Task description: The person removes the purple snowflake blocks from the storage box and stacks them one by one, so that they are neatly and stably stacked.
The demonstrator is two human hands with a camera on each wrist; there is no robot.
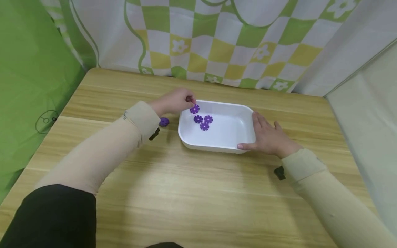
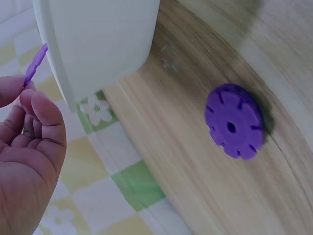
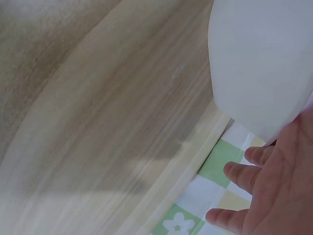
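My left hand (image 1: 177, 100) pinches a purple notched plastic disc (image 1: 194, 109) between thumb and fingertip, over the left end of a white rectangular basin (image 1: 227, 126). In the left wrist view that disc (image 2: 35, 66) appears edge-on beside the basin's rim. Three like discs (image 1: 204, 126) lie on the basin floor at its left side. A small stack of purple discs (image 2: 234, 122) lies on the table, left of the basin and under my left wrist. My right hand (image 1: 269, 137) rests against the basin's right end, thumb along the front rim; several fingers look straight and spread in the right wrist view.
The basin stands on a wood-grain table (image 1: 198, 193). A checked green, yellow and white curtain (image 1: 220, 51) hangs along the back edge. Green cloth (image 1: 34, 69) hangs at the left, with a thin dark wire loop (image 1: 46, 120) near the table's edge.
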